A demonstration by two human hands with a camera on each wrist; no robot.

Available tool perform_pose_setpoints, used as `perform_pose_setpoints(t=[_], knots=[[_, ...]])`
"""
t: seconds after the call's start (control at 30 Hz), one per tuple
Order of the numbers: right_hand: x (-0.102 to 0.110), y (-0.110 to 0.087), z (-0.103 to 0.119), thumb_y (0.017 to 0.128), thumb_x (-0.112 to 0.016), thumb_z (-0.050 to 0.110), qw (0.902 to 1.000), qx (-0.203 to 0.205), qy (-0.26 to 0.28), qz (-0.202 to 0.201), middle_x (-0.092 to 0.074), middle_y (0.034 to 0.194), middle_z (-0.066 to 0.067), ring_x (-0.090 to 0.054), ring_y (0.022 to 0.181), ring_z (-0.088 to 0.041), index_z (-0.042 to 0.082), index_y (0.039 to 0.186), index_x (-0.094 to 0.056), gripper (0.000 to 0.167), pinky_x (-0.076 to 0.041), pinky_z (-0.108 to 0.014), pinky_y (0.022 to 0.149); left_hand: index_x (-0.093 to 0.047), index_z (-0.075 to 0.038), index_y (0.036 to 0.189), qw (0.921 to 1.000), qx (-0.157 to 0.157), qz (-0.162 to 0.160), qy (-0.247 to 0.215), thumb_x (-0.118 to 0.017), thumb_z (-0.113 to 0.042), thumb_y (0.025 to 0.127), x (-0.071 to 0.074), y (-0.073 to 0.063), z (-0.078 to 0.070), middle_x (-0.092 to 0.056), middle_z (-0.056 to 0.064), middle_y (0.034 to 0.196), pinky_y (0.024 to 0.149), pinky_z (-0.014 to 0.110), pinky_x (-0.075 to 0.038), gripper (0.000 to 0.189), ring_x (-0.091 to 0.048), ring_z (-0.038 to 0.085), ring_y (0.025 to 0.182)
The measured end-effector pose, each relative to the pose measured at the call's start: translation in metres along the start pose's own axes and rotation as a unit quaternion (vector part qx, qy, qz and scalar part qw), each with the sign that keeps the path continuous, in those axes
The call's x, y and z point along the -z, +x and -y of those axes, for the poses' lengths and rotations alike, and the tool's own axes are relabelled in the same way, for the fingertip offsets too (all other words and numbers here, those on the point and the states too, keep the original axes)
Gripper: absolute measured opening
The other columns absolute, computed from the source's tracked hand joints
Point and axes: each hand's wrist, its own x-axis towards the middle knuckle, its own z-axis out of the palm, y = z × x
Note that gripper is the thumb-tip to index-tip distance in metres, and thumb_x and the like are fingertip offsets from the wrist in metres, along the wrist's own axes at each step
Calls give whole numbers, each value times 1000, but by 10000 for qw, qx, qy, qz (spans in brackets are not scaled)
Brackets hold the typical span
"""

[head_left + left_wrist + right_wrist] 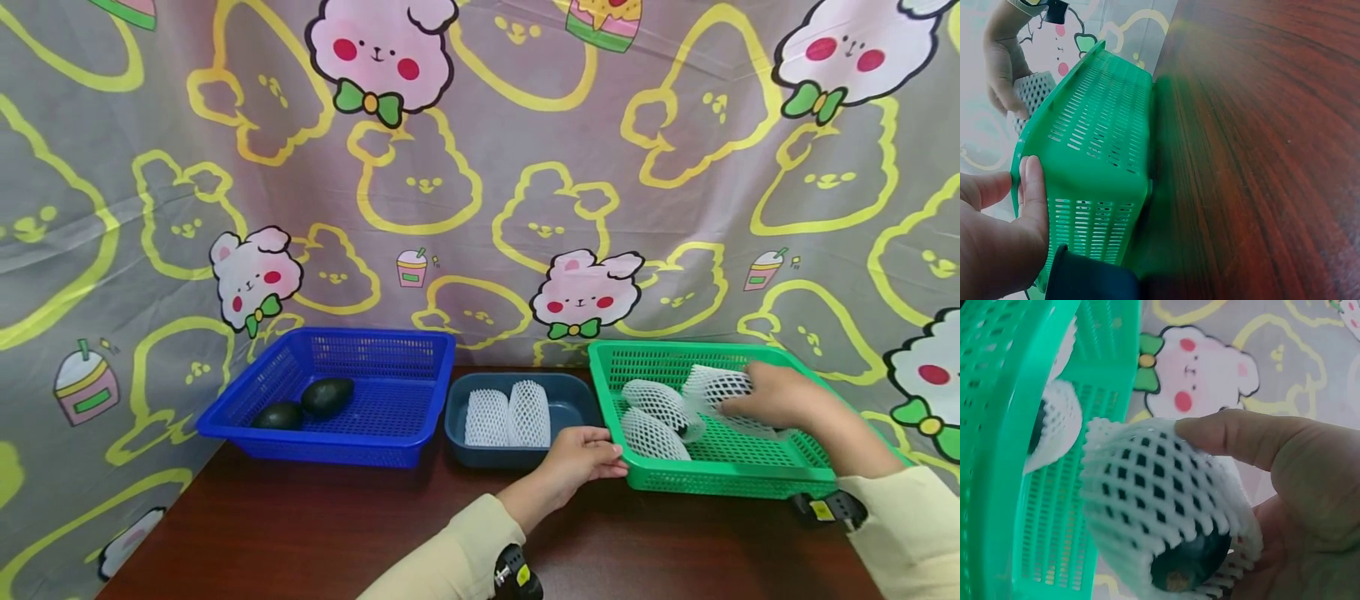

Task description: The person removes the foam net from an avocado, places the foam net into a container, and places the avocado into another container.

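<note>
My right hand (780, 398) grips an avocado in a white foam net (1160, 487) over the green basket (738, 482). In the right wrist view the thumb lies along the net, and the avocado's dark end (1188, 565) shows at its opening. My left hand (573, 467) pinches the basket's near left rim, thumb inside and fingers outside in the left wrist view (1007, 231). Two more netted avocados, one behind (660, 404) and one in front (648, 435), lie at the left of the green basket.
Left of the green basket stands a dark blue-grey tub (495, 457) with two white foam nets (528, 414) in it. Farther left, a blue basket (330, 450) holds two bare avocados (327, 397). A patterned curtain (480, 167) hangs behind the brown table (300, 533).
</note>
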Motion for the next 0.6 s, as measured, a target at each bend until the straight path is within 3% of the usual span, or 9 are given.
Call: perform_pose_setpoints(t=[0.23, 0.4, 0.6], knots=[[-4, -2, 17, 87, -68, 39, 9990, 55, 298, -331, -50, 111, -43, -55, 93, -50, -27, 126, -32, 84, -49, -53, 70, -55, 13, 123, 10000, -20, 5, 32, -59, 3, 94, 0, 0, 0, -69, 19, 100, 84, 44, -52, 31, -70, 26, 84], [-9, -3, 32, 88, -69, 39, 9968, 184, 582, -512, -57, 97, -28, -56, 80, -34, -23, 123, -37, 78, -49, -43, 62, -53, 14, 125, 10000, 5, 71, -28, -58, 4, 94, 0, -1, 0, -69, 19, 99, 86, 45, -51, 32, -70, 26, 85], [-14, -5, 52, 88, -70, 37, 9929, 462, 774, -774, -58, 99, -26, -57, 82, -33, -21, 125, -39, 75, -49, -42, 63, -53, 14, 124, 9999, 21, 123, -46, -57, 4, 94, 2, -1, -1, -69, 17, 98, 86, 45, -51, 32, -70, 26, 86]])
